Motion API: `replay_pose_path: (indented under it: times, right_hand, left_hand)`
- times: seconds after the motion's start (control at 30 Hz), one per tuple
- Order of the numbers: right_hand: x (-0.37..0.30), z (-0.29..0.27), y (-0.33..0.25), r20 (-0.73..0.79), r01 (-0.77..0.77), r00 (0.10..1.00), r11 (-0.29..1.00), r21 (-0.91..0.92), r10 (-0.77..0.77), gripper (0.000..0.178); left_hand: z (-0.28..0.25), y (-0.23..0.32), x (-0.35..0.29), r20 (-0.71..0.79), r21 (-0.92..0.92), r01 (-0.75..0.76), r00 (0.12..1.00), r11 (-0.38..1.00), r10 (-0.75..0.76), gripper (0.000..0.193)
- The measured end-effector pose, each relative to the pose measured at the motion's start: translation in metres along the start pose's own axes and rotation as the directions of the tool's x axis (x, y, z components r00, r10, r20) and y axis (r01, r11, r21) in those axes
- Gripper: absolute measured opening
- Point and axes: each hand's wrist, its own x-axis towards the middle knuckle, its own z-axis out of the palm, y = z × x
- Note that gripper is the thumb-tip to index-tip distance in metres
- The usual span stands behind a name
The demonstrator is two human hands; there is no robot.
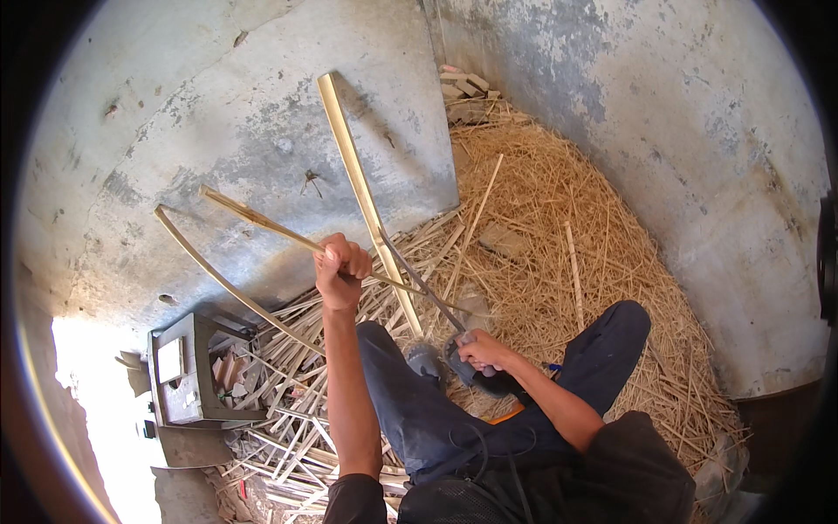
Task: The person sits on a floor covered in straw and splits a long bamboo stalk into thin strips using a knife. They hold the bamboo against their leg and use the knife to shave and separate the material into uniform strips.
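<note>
My left hand [342, 265] is closed in a fist around a long, thin bamboo strip [253, 216]. The strip slants from the wall at upper left down toward my shoes. My right hand [485, 351] grips the handle of a long-bladed knife [425, 286], its dark, narrow blade pointing up and left. Blade and strip cross between my hands; whether they touch I cannot tell. Behind them a wider split bamboo piece [353, 166] leans upright against the wall, its foot near my shoes [428, 360].
Another bamboo strip [223, 278] leans on the left wall [218, 105]. A grey box [179, 375] holding scraps stands at lower left. Loose bamboo slats [288, 463] lie left of my legs, and straw-like shavings [541, 201] are heaped ahead and right, against the right wall [698, 175].
</note>
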Motion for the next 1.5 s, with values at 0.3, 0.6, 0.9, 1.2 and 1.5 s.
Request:
replay_pose_path:
  times: [0.3,0.6,0.9,1.2,1.5]
  right_hand:
    - [0.018,0.008,0.014,-0.253,-0.018,0.967,0.974,-0.224,-0.041,0.011]
    - [0.041,0.011,0.029,-0.258,0.040,0.962,0.983,-0.182,-0.087,0.008]
    - [0.044,0.024,0.003,-0.265,0.091,0.954,0.976,-0.197,-0.142,0.012]
    - [0.082,-0.028,0.092,-0.285,0.011,0.948,0.909,-0.416,-0.141,0.011]
    - [0.042,0.032,0.006,-0.185,0.059,0.979,0.989,-0.136,-0.084,0.010]
  left_hand:
    - [-0.003,-0.002,-0.006,-0.099,-0.044,0.017,0.995,0.999,-0.021,0.059]
    - [0.004,-0.001,-0.011,0.017,-0.064,0.021,1.000,0.998,-0.020,0.059]
    - [0.018,-0.004,-0.012,-0.027,-0.025,0.042,0.999,0.999,-0.043,0.059]
    - [-0.013,0.004,-0.017,-0.001,-0.064,0.003,1.000,0.998,-0.003,0.058]
    - [-0.013,0.005,-0.019,0.020,-0.081,0.022,1.000,0.996,-0.021,0.054]
